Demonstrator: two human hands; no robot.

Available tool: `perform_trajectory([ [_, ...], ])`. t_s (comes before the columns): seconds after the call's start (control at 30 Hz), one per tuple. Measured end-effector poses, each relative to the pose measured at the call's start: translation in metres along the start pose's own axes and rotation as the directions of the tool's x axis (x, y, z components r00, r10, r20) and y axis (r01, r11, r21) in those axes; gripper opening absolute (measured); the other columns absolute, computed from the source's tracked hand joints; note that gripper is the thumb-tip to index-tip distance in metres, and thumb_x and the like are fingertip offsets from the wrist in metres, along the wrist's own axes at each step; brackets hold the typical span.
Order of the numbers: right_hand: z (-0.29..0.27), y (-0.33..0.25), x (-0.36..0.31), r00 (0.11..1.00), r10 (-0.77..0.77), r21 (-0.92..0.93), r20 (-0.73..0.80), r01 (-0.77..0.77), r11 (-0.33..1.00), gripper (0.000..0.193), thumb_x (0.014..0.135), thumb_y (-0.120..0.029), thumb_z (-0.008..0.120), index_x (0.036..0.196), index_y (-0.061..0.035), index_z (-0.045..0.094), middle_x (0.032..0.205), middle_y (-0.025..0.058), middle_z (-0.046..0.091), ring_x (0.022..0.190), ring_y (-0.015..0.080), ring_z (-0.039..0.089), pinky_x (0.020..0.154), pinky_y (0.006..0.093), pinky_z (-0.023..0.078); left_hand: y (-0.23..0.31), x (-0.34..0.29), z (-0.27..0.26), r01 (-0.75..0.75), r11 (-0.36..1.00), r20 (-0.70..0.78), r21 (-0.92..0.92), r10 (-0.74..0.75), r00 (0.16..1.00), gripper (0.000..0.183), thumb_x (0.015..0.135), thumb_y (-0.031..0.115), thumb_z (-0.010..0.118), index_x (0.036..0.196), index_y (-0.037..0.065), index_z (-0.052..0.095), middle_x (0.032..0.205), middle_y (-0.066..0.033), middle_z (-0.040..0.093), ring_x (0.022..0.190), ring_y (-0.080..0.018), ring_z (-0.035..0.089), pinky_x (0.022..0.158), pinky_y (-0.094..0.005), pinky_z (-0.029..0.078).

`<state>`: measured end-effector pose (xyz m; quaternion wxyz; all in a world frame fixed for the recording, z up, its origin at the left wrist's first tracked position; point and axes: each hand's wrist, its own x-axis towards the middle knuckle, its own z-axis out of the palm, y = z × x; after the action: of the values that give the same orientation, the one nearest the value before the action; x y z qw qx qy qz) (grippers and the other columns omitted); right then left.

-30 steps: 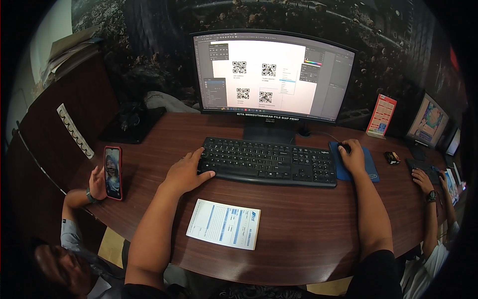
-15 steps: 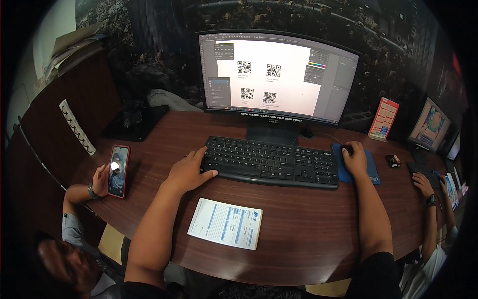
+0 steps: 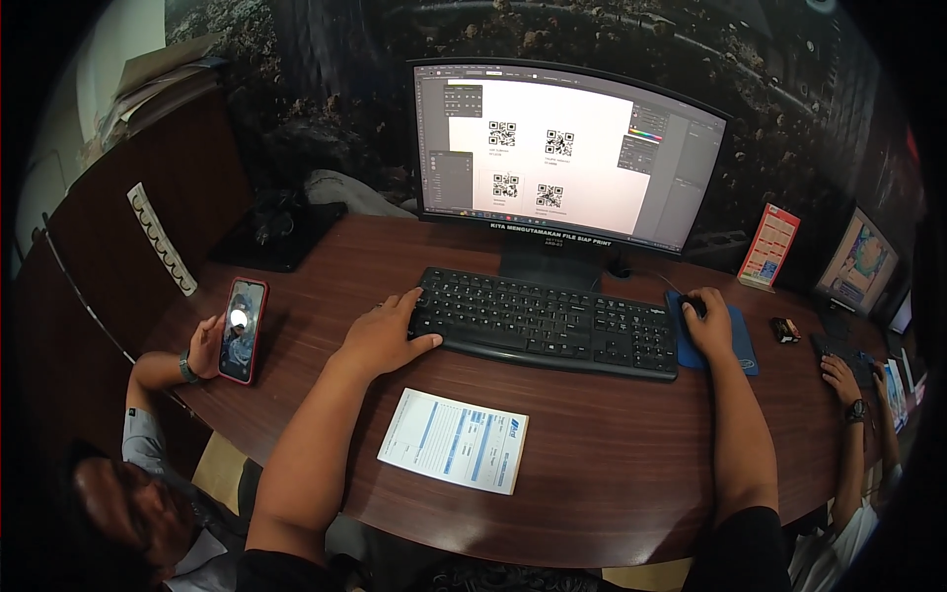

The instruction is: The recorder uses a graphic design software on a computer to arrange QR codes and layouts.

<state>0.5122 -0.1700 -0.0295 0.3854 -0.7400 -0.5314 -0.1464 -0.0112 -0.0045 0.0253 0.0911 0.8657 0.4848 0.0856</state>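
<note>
My left hand [image 3: 383,338] lies spread, thumb apart, with its fingers at the left end of the long black plastic keyboard [image 3: 547,323]. My right hand [image 3: 710,324] curls over a small black computer mouse [image 3: 696,308] (mostly hidden beneath it) on a blue mouse pad [image 3: 742,341], just right of the keyboard. A white-and-blue printed paper form [image 3: 454,440] lies nearer me on the dark reddish-brown worktop [image 3: 612,444].

Keyboard [image 3: 552,324], paper pad [image 3: 454,440] on desk [image 3: 612,444]
</note>
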Motion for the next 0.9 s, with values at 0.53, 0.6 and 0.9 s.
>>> perform_trajectory([
  [0.53, 0.0013, 0.0006, 0.0002, 0.999, 0.046, -0.036, -0.016, -0.046, 0.998, 0.023, 0.086, -0.014, 0.072, 0.107, -0.0058, 0.069, 0.114, 0.0125, 0.065, 0.107, 0.0343, 0.066, 0.092, 0.0421, 0.052, -0.0022, 0.0005, 0.0019, -0.01, 1.0, -0.015, -0.017, 0.01, 1.0, 0.088, 0.09, 0.055, 0.069, 0.155, 0.006, 0.037, 0.143, -0.0224, 0.056, 0.129, -0.0388, 0.058, 0.106, -0.0471, 0.049],
  [0.6, 0.0009, 0.0004, 0.0, 0.999, 0.048, -0.031, -0.014, -0.049, 0.998, 0.023, 0.086, -0.014, 0.072, 0.107, -0.0059, 0.069, 0.114, 0.0124, 0.065, 0.107, 0.0341, 0.066, 0.092, 0.0419, 0.052, -0.0019, 0.001, 0.0021, -0.008, 1.0, -0.011, -0.013, 0.008, 1.0, 0.088, 0.09, 0.055, 0.069, 0.155, 0.006, 0.037, 0.143, -0.0221, 0.056, 0.129, -0.0385, 0.058, 0.106, -0.0471, 0.049],
  [0.9, 0.0006, 0.0023, 0.0007, 0.999, 0.048, -0.037, -0.011, -0.048, 0.998, 0.023, 0.086, -0.013, 0.074, 0.106, -0.0046, 0.07, 0.112, 0.0127, 0.065, 0.105, 0.0333, 0.066, 0.091, 0.0405, 0.052, 0.0016, 0.0008, 0.0, 0.015, 1.0, 0.014, 0.003, -0.015, 1.0, 0.089, 0.091, 0.056, 0.068, 0.157, 0.006, 0.035, 0.146, -0.021, 0.054, 0.132, -0.0372, 0.057, 0.108, -0.0466, 0.048],
])
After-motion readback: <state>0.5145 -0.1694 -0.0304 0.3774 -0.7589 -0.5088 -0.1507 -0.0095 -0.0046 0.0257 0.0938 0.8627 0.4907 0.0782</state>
